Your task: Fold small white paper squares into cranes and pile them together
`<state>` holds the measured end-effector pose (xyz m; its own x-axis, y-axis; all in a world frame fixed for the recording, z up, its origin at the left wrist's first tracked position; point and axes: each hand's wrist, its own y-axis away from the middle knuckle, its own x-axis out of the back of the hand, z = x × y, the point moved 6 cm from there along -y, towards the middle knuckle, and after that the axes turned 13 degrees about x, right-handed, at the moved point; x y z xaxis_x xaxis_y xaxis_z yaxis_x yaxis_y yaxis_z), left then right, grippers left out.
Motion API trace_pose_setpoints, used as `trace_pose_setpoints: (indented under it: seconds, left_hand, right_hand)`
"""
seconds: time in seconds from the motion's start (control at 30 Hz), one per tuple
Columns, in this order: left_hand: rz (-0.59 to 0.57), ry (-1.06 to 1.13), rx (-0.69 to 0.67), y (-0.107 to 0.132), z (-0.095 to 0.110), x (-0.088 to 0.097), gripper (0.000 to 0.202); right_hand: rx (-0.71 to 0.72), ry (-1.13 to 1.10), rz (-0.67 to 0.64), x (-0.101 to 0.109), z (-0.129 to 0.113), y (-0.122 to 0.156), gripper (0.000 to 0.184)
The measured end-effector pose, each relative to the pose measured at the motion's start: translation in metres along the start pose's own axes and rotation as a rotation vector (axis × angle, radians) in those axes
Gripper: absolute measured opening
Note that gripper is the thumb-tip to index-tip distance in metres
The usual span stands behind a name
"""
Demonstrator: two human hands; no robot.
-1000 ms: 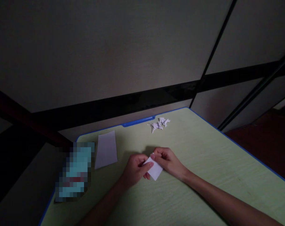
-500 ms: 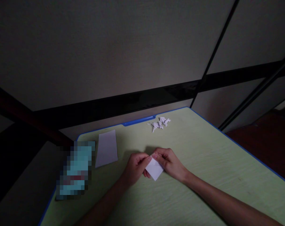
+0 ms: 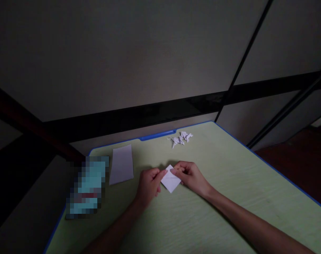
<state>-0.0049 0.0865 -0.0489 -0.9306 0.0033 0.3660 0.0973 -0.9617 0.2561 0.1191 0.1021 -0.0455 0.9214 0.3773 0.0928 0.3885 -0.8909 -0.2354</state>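
Note:
Between my hands is a small white folded paper (image 3: 171, 183), held as a diamond with a crease line running across its middle. My left hand (image 3: 149, 183) pinches its left upper edge, thumb on top and fingers curled beneath. My right hand (image 3: 190, 176) grips the right upper edge the same way, thumb lying on the face of the paper. The paper's lower corner points toward me. Behind the hands lie several small folded white paper figures (image 3: 179, 139), close together near the table's far edge.
A stack or sheet of white paper (image 3: 122, 165) lies on the green table (image 3: 229, 211) at the left. Beside it, at the table's left edge, is a blurred-out light blue object (image 3: 90, 187). A blue handle-like strip (image 3: 158, 135) lines the far edge, before a dark-banded cabinet (image 3: 139, 63).
The folded paper has shifted slightly up and left, and its upper corner now shows. A crease line across it has come into view. Both hands still pinch it, thumbs a little farther apart.

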Motion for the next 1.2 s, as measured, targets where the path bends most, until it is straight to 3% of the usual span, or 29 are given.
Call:
trace_pose_setpoints:
  seconds: [0.1,0.23,0.47,0.7,0.93,1.07,1.2]
  left_hand:
    - [-0.03,0.058,-0.015,-0.002,-0.001,0.001,0.033]
    - [-0.146,0.094,-0.045,-0.001,0.0,-0.002,0.028]
    - [-0.083,0.112,-0.086,0.001,0.006,0.006,0.029]
    - [-0.229,0.161,-0.067,0.0,0.007,-0.004,0.023]
    - [-0.178,0.162,0.008,0.001,0.001,-0.004,0.03]
    - [-0.238,0.239,0.053,0.0,0.002,-0.006,0.03]
    - [-0.172,0.22,0.012,-0.001,0.003,-0.005,0.035]
  right_hand:
    - [0.02,-0.027,-0.043,0.001,-0.002,-0.001,0.026]
    - [0.021,-0.041,0.008,0.006,0.0,-0.001,0.026]
    - [-0.028,-0.105,0.043,0.006,0.003,-0.002,0.027]
    - [0.001,-0.114,-0.021,-0.003,-0.003,0.0,0.027]
    - [0.055,-0.093,-0.09,-0.01,-0.002,0.003,0.023]
    - [0.032,-0.127,-0.102,-0.012,-0.003,0.003,0.023]
    - [0.019,-0.127,-0.102,-0.012,-0.005,0.004,0.022]
